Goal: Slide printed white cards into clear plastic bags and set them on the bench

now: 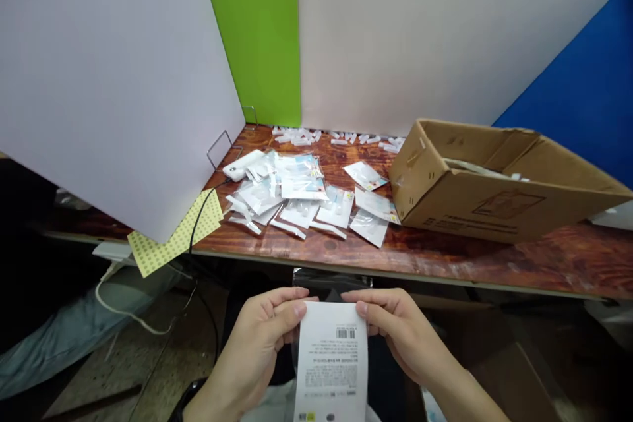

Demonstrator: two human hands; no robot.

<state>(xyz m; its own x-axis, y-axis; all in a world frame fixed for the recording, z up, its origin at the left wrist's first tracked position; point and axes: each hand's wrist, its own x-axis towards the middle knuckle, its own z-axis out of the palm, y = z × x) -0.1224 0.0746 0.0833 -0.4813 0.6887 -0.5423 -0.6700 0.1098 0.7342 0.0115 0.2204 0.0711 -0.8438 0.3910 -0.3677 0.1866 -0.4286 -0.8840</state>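
Note:
A white printed card (333,362) with small text and a barcode is held upright in front of me, below the table edge. My left hand (270,336) pinches its upper left corner between thumb and fingers. At the upper right corner, my right hand (395,323) grips in the same way. Clear plastic film (331,279) stretches above the card's top edge between both hands; it looks like a bag, though how the card sits in it is unclear. Beyond, several white packets (299,211) in clear film lie piled on the wooden table (366,257).
An open cardboard box (469,204) stands on the table's right. Small white pieces (299,138) lie scattered along the back panel. A white device (244,166) with a black cable sits left of the packets. A yellow dotted sticker sheet (173,237) overhangs the edge. Someone's jeans-clad leg (74,336) shows left.

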